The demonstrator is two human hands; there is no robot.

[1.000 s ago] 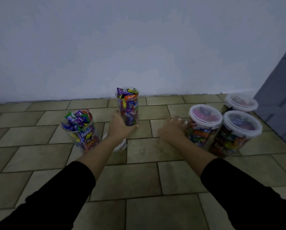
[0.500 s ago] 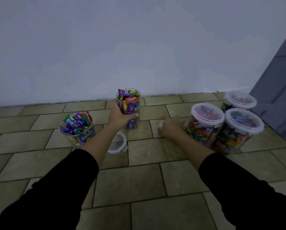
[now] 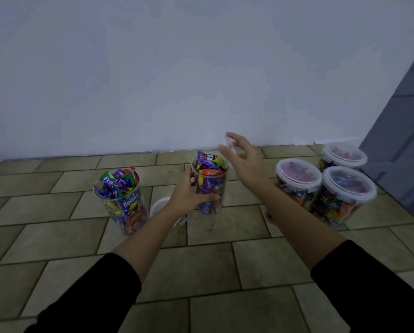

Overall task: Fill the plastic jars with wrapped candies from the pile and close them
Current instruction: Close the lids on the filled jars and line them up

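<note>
Right hand (image 3: 246, 162) has raised clear round lid (image 3: 228, 145) above jar (image 3: 212, 188).

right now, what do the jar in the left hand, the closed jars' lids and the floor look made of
Tall clear candy jar held by the left hand: transparent glossy plastic, wrappers show through its wall. Round translucent lids: frosted plastic, probably, with clip tabs. Beige floor tiles: matt ceramic or stone; grout lines show.

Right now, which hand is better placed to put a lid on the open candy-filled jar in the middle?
The right hand: it hovers just above the open clear plastic jar, holding what looks like a clear lid. The left hand grips that jar's side.
</note>
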